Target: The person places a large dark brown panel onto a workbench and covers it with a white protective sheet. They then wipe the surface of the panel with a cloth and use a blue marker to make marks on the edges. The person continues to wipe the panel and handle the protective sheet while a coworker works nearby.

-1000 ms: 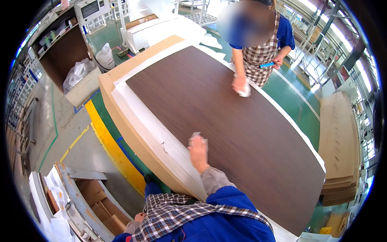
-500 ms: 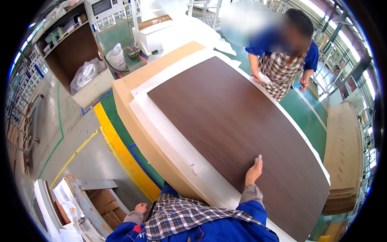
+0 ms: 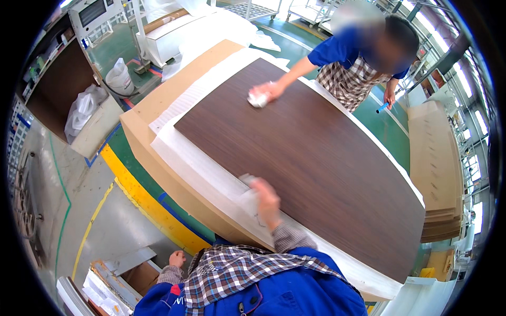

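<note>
My right hand [image 3: 268,201], smeared by motion, is at the near left edge of a dark brown wood-grain panel [image 3: 305,163]. Its fingers are closed on a small grey-white rag [image 3: 246,180], whose details are blurred. My left hand [image 3: 177,258] hangs low by my apron, fingers loosely curled, with nothing visible in it. Across the panel, a co-worker's hand [image 3: 271,90] presses a white rag [image 3: 258,99] onto the surface. The co-worker's other hand [image 3: 389,99] holds a blue pen-like tool [image 3: 382,108].
White foam sheet [image 3: 197,152] and brown cardboard [image 3: 145,129] lie under the panel. Cardboard sheets [image 3: 435,158] are stacked at the right. A wooden crate [image 3: 118,263] stands at my lower left; a cabinet [image 3: 66,79] and white bucket [image 3: 120,81] are far left.
My right hand has swept left with its rag, from the panel's middle to its near edge. The co-worker's arm has reached over the panel with the white rag. My view has shifted slightly.
</note>
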`<state>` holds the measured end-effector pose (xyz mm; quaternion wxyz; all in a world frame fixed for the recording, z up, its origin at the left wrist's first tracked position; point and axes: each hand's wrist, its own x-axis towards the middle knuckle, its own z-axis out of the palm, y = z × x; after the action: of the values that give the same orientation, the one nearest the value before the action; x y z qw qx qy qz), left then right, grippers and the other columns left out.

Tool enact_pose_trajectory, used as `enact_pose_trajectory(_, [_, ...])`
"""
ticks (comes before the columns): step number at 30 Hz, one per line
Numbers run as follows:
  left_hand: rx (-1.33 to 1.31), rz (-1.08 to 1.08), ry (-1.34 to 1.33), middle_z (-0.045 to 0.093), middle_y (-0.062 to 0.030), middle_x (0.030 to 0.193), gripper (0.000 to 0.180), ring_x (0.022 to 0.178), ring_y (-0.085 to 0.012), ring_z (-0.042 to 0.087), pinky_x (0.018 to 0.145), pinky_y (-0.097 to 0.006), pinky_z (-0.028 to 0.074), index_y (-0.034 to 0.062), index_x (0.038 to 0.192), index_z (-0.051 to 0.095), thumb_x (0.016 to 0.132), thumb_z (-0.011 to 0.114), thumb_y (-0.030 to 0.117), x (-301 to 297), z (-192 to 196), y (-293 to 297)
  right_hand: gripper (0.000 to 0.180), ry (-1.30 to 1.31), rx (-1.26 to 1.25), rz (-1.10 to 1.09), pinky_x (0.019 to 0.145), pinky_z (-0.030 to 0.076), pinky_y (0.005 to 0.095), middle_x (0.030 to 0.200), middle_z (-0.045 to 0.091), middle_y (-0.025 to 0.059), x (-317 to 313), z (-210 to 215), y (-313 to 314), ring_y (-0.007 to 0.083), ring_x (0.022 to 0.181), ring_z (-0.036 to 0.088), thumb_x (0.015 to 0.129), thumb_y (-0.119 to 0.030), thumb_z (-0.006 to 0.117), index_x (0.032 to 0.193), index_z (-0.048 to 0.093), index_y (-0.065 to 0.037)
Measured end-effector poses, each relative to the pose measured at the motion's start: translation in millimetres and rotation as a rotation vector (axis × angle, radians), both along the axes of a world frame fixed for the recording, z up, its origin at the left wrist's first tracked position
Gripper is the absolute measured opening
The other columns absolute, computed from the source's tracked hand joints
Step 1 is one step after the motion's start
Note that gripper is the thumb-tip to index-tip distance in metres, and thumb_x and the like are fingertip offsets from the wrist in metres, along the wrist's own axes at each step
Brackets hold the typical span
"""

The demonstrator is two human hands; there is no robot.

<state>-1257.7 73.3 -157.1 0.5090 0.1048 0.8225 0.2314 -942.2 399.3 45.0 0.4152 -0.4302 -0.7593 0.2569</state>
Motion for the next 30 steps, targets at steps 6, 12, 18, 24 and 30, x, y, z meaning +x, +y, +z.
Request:
enact_pose_trajectory(6, [0.216, -0.381, 0.349, 0.063, -0.017, 0.095, 0.035, 0.09, -0.0305, 0.061, 0.081, -0.036, 0.047, -0.0009, 0.104, 0.059, 0.084, 0.054, 0.028, 1.0, 66.4, 90.1, 0.02, -0.409, 0.06, -0.436, 0.082, 0.041, 0.0406, 0.096, 0.055, 0.0154, 26.4, -36.1, 51.4, 0.0338, 0.091, 0.052, 0.081, -0.001, 0.047, 0.099, 0.056, -0.004])
enact_pose_trajectory(12, [0.771, -0.264, 0.504, 0.044, -0.0184, 0.118, 0.04, 0.095, -0.0269, 0.051, 0.085, -0.035, 0.042, -0.0022, 0.121, 0.044, 0.091, 0.047, 0.023, 41.4, 131.9, 190.8, 0.055, -0.229, -0.06, 0.946, 0.109, 0.022, 0.0448, 0.134, 0.042, 0.0131, -97.8, -25.1, -73.0, 0.0283, 0.13, 0.031, 0.075, 0.001, 0.046, 0.129, 0.044, -0.006])
enact_pose_trajectory(18, [0.75, -0.378, 0.319, 0.043, -0.0173, 0.118, 0.032, 0.1, -0.0274, 0.051, 0.088, -0.035, 0.042, -0.004, 0.113, 0.049, 0.091, 0.047, 0.019, 65.7, 153.4, 224.5, 0.043, -0.391, -0.158, 0.246, 0.105, 0.032, 0.0395, 0.128, 0.049, 0.0123, 10.0, -46.8, -69.3, 0.028, 0.124, 0.041, 0.078, 0.002, 0.046, 0.12, 0.052, -0.004])
enact_pose_trajectory(24, [1.046, -0.731, 0.25, 0.044, -0.02, 0.118, 0.03, 0.103, -0.0333, 0.05, 0.089, -0.038, 0.041, -0.0047, 0.109, 0.051, 0.089, 0.049, 0.017, 153.6, 149.2, 185.2, 0.043, -0.093, -0.508, 0.262, 0.091, 0.044, 0.0374, 0.115, 0.057, 0.0181, 65.9, -78.6, -156.1, 0.0321, 0.107, 0.054, 0.067, 0.002, 0.05, 0.108, 0.061, -0.003])
enact_pose_trajectory(30, [1.064, -1.344, 0.148, 0.047, -0.0209, 0.114, 0.024, 0.102, -0.0371, 0.049, 0.087, -0.04, 0.042, -0.0004, 0.101, 0.056, 0.082, 0.057, 0.014, 229.8, 93.7, 145.1, 0.03, -0.314, -0.693, 0.075, 0.074, 0.05, 0.0407, 0.087, 0.065, 0.018, 143.6, -77.8, -261.3, 0.0339, 0.083, 0.062, 0.065, -0.011, 0.056, 0.093, 0.068, -0.006])
